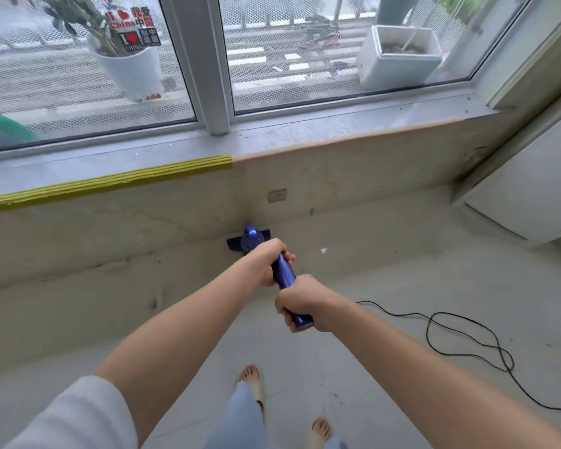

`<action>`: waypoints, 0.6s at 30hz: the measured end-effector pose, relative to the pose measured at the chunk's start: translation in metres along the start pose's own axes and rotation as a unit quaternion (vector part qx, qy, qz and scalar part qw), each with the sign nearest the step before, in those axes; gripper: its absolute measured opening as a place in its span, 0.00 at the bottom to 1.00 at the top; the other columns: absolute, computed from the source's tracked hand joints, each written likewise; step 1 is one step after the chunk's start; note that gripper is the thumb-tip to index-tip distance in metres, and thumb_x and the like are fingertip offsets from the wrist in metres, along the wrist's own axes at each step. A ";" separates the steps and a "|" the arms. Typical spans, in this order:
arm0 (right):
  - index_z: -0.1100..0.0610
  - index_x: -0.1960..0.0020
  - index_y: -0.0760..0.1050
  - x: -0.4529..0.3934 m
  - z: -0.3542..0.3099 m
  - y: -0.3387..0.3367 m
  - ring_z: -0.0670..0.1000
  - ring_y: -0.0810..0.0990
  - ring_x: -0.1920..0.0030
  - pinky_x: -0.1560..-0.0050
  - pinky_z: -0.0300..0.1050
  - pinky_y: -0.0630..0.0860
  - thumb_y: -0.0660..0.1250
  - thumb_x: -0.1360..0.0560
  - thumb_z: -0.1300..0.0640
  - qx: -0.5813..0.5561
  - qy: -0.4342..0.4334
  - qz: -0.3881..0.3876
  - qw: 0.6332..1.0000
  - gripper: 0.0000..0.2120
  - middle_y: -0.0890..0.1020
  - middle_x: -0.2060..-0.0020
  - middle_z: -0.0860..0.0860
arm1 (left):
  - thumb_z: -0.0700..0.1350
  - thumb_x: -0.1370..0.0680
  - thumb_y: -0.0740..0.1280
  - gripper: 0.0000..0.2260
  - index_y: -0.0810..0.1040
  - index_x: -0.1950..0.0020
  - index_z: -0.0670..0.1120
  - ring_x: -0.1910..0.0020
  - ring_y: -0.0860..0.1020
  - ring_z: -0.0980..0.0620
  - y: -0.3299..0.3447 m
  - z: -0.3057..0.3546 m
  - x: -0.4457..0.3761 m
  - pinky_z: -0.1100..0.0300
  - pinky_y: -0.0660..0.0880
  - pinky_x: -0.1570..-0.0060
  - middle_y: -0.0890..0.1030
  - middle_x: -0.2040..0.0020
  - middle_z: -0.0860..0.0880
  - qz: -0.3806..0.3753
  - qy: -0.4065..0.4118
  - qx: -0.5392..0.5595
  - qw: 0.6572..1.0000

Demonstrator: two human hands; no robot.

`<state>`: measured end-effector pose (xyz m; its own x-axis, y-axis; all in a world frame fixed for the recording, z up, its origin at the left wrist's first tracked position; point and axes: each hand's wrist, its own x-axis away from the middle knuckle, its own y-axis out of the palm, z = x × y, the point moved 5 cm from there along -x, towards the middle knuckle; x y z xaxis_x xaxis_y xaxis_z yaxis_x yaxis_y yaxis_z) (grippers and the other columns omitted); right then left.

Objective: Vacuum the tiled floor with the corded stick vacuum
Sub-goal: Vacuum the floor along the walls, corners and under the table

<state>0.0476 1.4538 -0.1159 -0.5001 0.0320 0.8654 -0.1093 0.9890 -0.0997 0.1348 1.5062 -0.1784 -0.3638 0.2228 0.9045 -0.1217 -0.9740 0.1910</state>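
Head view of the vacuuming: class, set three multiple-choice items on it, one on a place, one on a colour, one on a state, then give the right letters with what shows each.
1. Where is the vacuum head?
A. by the foot of the wall under the windowsill
B. on the windowsill
C. beside the person's feet

2. What colour is the vacuum handle?
A. red
B. blue
C. white

3. How is the handle held?
A. by the left hand alone
B. by neither hand
C. by both hands

Answers:
1 A, the head sits where floor meets wall.
2 B, the body shows blue between the hands.
3 C, the left hand and right hand both grip it.
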 end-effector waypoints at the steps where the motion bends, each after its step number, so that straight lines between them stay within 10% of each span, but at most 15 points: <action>1: 0.60 0.58 0.65 0.002 -0.003 0.000 0.49 0.67 0.76 0.79 0.33 0.67 0.57 0.28 0.72 0.005 -0.002 0.002 1.000 0.08 0.69 0.70 0.54 | 0.37 0.23 0.54 0.08 0.67 0.61 0.42 0.83 0.67 0.55 -0.001 0.001 0.001 0.65 0.66 0.73 0.70 0.82 0.50 -0.005 -0.002 0.009 1.000; 18: 0.61 0.57 0.66 -0.021 -0.070 -0.005 0.50 0.66 0.76 0.80 0.33 0.66 0.58 0.27 0.72 0.012 -0.023 0.029 0.999 0.07 0.68 0.71 0.54 | 0.38 0.23 0.55 0.10 0.70 0.63 0.40 0.85 0.69 0.55 -0.009 0.067 -0.015 0.65 0.67 0.70 0.71 0.81 0.50 -0.028 0.002 0.008 1.000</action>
<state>0.1187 1.4584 -0.0988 -0.5446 0.0822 0.8347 -0.0985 0.9820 -0.1610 0.2033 1.5092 -0.1681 -0.3601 0.2772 0.8908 -0.1281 -0.9605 0.2471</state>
